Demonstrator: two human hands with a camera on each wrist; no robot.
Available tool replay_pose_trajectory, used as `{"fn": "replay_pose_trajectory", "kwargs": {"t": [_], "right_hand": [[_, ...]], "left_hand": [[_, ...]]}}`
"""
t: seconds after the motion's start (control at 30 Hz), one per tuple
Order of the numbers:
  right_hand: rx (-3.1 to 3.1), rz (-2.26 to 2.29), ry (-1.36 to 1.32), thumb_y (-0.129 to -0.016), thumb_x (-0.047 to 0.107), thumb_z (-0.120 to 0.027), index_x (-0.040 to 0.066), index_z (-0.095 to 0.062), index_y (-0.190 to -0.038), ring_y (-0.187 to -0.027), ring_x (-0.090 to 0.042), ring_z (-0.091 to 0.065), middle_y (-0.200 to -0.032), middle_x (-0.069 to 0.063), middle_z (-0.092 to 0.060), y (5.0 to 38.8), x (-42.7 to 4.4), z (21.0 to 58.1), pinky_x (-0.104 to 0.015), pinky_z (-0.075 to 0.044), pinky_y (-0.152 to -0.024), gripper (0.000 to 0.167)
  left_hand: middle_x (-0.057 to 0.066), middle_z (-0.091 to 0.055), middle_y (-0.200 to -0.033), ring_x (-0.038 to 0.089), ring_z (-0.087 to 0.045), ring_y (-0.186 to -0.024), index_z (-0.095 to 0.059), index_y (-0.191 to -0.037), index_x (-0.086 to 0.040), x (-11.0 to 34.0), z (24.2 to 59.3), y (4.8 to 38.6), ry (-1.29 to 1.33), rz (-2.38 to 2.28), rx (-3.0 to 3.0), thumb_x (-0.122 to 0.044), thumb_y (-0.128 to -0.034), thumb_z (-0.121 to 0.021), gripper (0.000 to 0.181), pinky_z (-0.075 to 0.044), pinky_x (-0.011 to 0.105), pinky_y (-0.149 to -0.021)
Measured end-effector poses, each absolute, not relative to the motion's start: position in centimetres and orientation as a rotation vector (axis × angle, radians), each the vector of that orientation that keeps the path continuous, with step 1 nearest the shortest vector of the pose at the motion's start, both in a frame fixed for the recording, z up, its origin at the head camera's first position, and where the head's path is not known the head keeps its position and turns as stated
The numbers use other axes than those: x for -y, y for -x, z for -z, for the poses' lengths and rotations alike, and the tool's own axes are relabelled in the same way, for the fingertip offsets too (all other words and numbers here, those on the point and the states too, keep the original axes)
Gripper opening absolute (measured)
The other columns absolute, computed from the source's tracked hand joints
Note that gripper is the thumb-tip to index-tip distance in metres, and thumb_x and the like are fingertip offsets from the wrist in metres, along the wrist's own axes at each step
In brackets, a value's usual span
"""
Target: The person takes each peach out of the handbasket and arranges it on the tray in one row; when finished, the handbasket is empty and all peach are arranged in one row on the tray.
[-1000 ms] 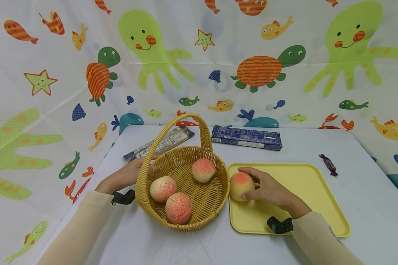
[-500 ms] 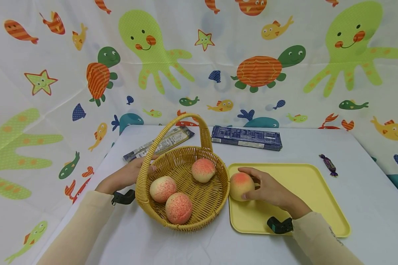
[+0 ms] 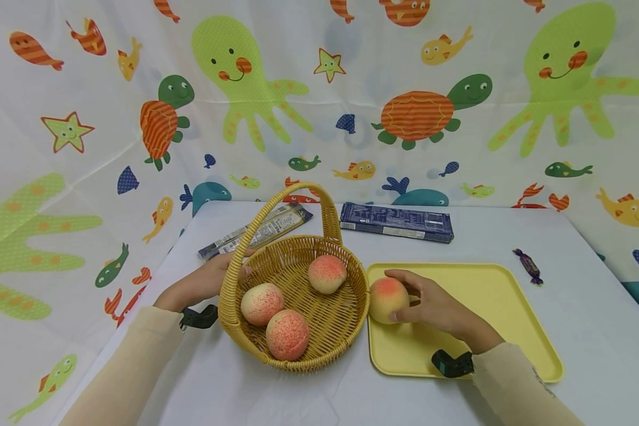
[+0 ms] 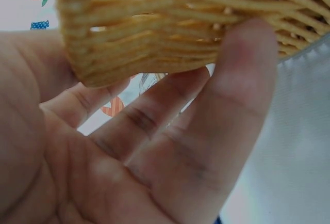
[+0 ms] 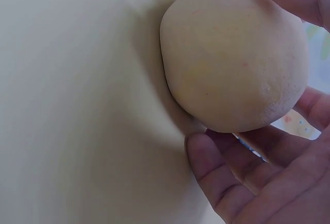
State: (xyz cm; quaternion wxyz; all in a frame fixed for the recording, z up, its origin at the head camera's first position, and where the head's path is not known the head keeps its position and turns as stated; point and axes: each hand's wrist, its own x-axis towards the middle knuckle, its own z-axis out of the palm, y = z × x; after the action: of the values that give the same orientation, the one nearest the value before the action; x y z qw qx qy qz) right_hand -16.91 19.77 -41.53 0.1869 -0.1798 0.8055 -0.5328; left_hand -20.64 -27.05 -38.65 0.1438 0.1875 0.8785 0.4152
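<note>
A round yellow wicker basket (image 3: 327,331) with an arched handle stands on the table, with three peaches inside: one on the left (image 3: 262,304), one at the front (image 3: 287,335) and one at the back right (image 3: 327,273). My left hand (image 3: 205,283) holds the basket's left side by the handle; in the left wrist view, wicker (image 4: 149,43) lies between its digits. With thumb and fingers, my right hand (image 3: 433,305) grips another peach (image 3: 387,300) over the left end of a yellow tray (image 3: 474,296). In the right wrist view, that peach's pale side (image 5: 232,59) appears close above the tray surface.
Behind the basket lies a long, flat, clear-and-dark package (image 3: 277,225). Right of it is a dark blue packet (image 3: 396,222). A small purple wrapped candy (image 3: 528,266) sits beyond the tray's right end. A printed curtain (image 3: 319,118) hangs behind the table.
The right hand has shifted very slightly to the right, still around the peach. The left hand and the basket look the same as before.
</note>
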Motion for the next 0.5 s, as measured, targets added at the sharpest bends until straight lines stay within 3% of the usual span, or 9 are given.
{"fn": "replay_pose_trajectory", "kwargs": {"t": [0.3, 0.5], "right_hand": [[-2.345, 1.438, 0.516, -0.092, 0.029, -0.080, 0.004, -0.039, -0.159, -0.139, -0.043, -0.049, -0.154, -0.019, -0.050, 17.0, -20.0, 40.8, -0.058, -0.044, -0.109, 0.083], [-2.412, 1.420, 0.524, -0.097, 0.032, -0.074, 0.010, -0.038, -0.160, -0.147, -0.048, -0.037, -0.162, -0.020, -0.040, 17.4, -19.8, 38.8, -0.063, -0.039, -0.112, 0.076]], "left_hand": [[0.016, -0.059, -0.147, 0.041, -0.044, -0.143, -0.053, -0.152, -0.007, 27.2, 38.7, 20.7, -0.490, -1.205, -2.508, -0.028, -0.1056, -0.057, 0.051, -0.041, 0.057, -0.108], [0.016, -0.060, -0.147, 0.041, -0.045, -0.142, -0.053, -0.152, -0.007, 27.1, 38.7, 20.7, -0.508, -1.222, -2.494, -0.028, -0.1065, -0.056, 0.050, -0.043, 0.057, -0.107]]}}
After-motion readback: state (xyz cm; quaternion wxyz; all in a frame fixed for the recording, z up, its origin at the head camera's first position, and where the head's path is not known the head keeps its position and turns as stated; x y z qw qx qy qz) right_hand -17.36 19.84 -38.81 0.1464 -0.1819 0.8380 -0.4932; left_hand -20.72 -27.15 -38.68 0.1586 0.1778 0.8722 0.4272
